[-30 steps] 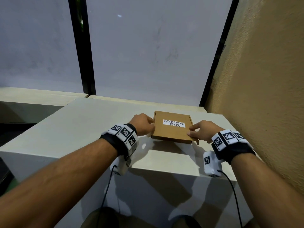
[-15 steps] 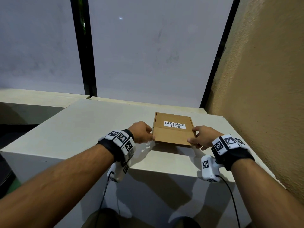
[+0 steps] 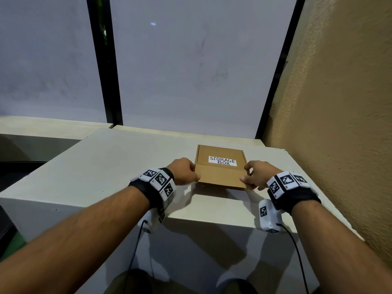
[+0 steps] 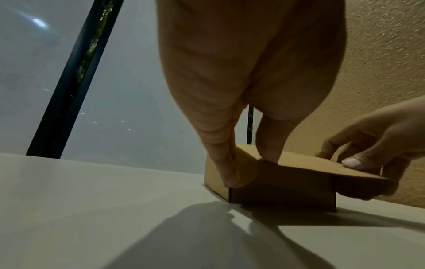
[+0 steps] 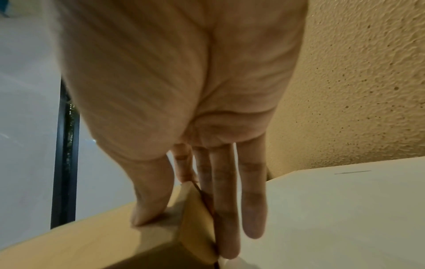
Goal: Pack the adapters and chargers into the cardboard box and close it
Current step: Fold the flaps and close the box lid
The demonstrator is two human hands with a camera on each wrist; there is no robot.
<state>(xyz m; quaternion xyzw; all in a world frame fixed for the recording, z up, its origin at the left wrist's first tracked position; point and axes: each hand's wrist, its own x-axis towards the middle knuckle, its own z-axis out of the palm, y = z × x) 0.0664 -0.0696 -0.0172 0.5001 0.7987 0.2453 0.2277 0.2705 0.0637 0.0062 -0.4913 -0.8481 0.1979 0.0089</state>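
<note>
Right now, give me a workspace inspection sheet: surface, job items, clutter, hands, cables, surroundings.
Surface: pale cream block-shaped table top, matte, shadows near the front edge.
Job's things: flat brown cardboard box with a white "STORAGE BOX" label, lid down, front flap not fully tucked; adapters and chargers not visible.
Clutter: nothing seen.
Hands: left hand grips the box's left front corner, thumb on top; right hand pinches the right front corner, thumb on the lid, fingers down the side.
Cables: thin black leads hang from the white wrist units.
Surroundings: frosted grey window panes with black frames behind; textured tan wall on the right.
</note>
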